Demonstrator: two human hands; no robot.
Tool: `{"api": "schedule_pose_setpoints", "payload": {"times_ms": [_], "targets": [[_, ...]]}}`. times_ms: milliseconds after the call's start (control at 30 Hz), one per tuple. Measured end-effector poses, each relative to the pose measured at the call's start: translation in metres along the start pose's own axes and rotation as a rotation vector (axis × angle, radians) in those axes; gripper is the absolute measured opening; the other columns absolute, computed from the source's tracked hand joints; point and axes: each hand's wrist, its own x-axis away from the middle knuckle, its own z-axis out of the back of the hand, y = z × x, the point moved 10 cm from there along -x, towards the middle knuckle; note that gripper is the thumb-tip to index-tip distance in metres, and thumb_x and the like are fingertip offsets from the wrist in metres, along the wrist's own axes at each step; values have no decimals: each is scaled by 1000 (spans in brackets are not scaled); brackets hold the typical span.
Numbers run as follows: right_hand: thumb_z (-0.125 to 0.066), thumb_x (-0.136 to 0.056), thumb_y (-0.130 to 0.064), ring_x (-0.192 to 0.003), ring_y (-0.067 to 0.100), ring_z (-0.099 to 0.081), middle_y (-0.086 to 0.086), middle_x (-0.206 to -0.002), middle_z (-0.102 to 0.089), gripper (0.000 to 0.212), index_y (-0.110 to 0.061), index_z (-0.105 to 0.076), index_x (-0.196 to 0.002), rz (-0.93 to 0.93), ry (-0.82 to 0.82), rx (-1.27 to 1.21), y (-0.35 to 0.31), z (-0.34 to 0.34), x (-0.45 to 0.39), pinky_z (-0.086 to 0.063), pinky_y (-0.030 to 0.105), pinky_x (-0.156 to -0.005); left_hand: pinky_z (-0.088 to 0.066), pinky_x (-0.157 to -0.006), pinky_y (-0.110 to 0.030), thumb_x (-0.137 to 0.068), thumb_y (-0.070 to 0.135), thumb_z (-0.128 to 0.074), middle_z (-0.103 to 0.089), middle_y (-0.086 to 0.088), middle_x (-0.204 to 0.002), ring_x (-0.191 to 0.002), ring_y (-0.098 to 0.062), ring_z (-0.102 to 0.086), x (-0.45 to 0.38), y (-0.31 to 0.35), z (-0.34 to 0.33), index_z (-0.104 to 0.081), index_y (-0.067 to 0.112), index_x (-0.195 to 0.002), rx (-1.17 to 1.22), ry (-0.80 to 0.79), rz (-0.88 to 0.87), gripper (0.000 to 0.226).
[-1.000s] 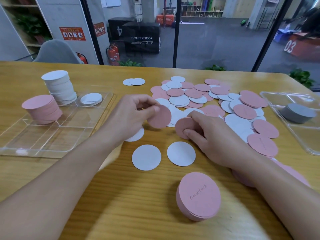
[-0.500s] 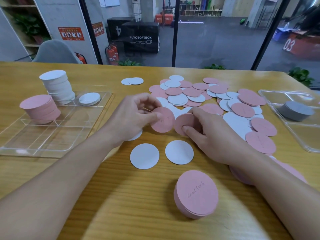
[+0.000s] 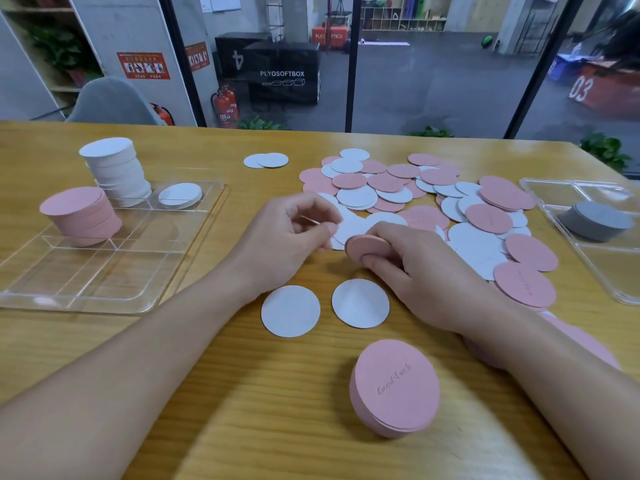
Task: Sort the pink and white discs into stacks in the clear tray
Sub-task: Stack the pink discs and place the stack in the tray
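Note:
The clear tray point(image 3: 104, 271) lies at the left with a pink stack point(image 3: 81, 216), a tall white stack point(image 3: 114, 174) and a low white stack point(image 3: 180, 195) in it. A loose pile of pink and white discs point(image 3: 415, 202) covers the middle and right of the table. My right hand point(image 3: 426, 275) grips a small stack of pink discs point(image 3: 367, 249) at the pile's near edge. Just left of it, my left hand point(image 3: 287, 244) has its fingers curled around a thin pink disc point(image 3: 310, 220) seen edge-on.
Two single white discs point(image 3: 290, 310) point(image 3: 360, 303) lie in front of my hands, and a pink stack marked "Good Luck" point(image 3: 394, 386) stands nearer me. A second clear tray point(image 3: 609, 271) at the right holds a grey stack point(image 3: 595, 220). Two white discs point(image 3: 266, 160) lie farther back.
The pink disc held face-up in my left hand has gone onto the pink discs in my right hand. Both hands stayed close together at the pile's edge.

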Motion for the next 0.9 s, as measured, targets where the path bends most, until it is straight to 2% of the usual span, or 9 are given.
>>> {"api": "schedule_pose_setpoints", "payload": {"times_ms": [100, 200, 267, 400, 600, 700, 767, 833, 900], "targets": [[-63, -107, -34, -89, 7, -62, -16, -99, -67, 12, -35, -57, -118, -42, 22, -3, 4, 2, 1, -53, 38, -76, -53, -76, -31, -101, 33, -77, -74, 13, -96, -87, -12, -66, -7, -20, 29, -77, 32, -103, -322, 167, 79, 2], [-64, -107, -34, -85, 7, -61, -14, -97, -66, 17, -36, -55, -121, -70, 51, 11, 6, 4, 1, -53, 38, -73, -45, -99, -36, -101, 63, -67, -62, 13, -119, -124, -18, -52, -10, -45, 29, -73, 36, -129, -594, 66, 219, 39], [-64, -107, -34, -84, 6, -60, -15, -97, -66, 17, -36, -55, -121, -76, 52, 14, 6, 5, 1, -53, 37, -72, -40, -109, -40, -101, 72, -59, -58, 8, -131, -134, -23, -43, -9, -48, 23, -69, 36, -140, -678, 20, 242, 54], [-64, -107, -34, -83, 7, -59, -15, -93, -65, 13, -35, -56, -117, -70, 48, 22, 4, 5, 1, -51, 36, -69, -33, -116, -44, -104, 71, -53, -53, 9, -148, -140, -25, -38, -13, -43, 6, -62, 40, -150, -796, -17, 216, 56], [-65, -106, -34, -78, 7, -57, -14, -87, -63, 10, -33, -55, -109, -61, 54, 24, 3, 6, 1, -46, 33, -65, -30, -112, -38, -102, 63, -64, -52, 10, -147, -143, -23, -36, -18, -39, -2, -61, 39, -147, -713, -68, 228, 51], [-65, -106, -34, -78, 8, -58, -13, -86, -63, 10, -32, -56, -109, -61, 55, 19, 5, 6, 2, -48, 35, -66, -47, -110, -45, -92, 64, -78, -60, 12, -134, -135, -20, -47, -15, -39, 6, -57, 35, -135, -627, -46, 287, 56], [-65, -106, -35, -79, 8, -59, -13, -87, -64, 10, -32, -57, -111, -59, 55, 10, 5, 6, 2, -51, 38, -69, -56, -90, -44, -88, 58, -85, -67, 11, -115, -114, -16, -61, -15, -40, 13, -52, 33, -129, -535, -5, 312, 59], [-65, -106, -35, -79, 8, -59, -14, -88, -64, 11, -33, -57, -113, -57, 54, 10, 5, 6, 1, -52, 38, -69, -51, -72, -38, -91, 48, -85, -73, 9, -99, -93, -12, -67, -15, -41, 23, -52, 31, -131, -466, 35, 320, 55], [-65, -106, -36, -79, 8, -59, -14, -88, -64, 11, -35, -57, -114, -59, 48, 18, 5, 5, 1, -51, 37, -68, -47, -68, -34, -96, 42, -81, -76, 10, -90, -86, -8, -69, -14, -39, 35, -61, 30, -130, -439, 77, 316, 41]]}}
